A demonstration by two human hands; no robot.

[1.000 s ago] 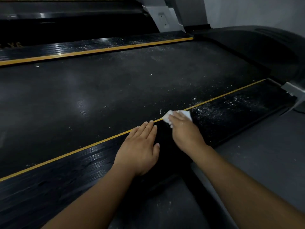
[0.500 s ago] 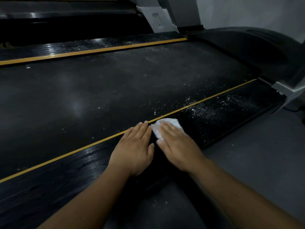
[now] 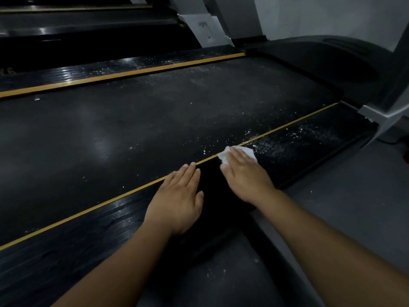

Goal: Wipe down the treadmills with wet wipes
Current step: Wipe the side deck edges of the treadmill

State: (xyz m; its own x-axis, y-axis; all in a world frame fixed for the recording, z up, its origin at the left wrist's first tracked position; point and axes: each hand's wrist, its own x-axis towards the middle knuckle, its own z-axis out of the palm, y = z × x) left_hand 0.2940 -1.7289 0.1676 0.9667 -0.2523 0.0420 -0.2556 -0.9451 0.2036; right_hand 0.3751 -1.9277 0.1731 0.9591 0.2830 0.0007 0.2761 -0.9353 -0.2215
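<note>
GYM FLOOR: A person's right hand [image 3: 245,173] presses one wet wipe [image 3: 249,151] flat onto the near side rail [image 3: 88,238] of a treadmill [image 3: 309,67]. Its fingers [image 3: 238,157] are straight & held together on top of the wipe, which shows white past the fingertips & reaches the yellow stripe [image 3: 110,200]. The left hand [image 3: 179,196] rests palm-down on the same rail just beside it, fingers [image 3: 188,173] straight & close together, tips at the stripe, holding nothing. Job looks early. The rail under & behind both sets of fingers reads dark w/ no specks. White specks [image 3: 294,138] lie thick on the rail just ahead of the right fingertips, thinner on the belt [image 3: 143,120] beyond the stripe, & also on the far side rail [image 3: 99,70], well past both hands. Count: 2 hands, 1 wipe, 2 rails, 2 yellow stripes, 1 treadmill underhand. What looks like a second treadmill [image 3: 77,29] lies beyond, too dim to judge.
</note>
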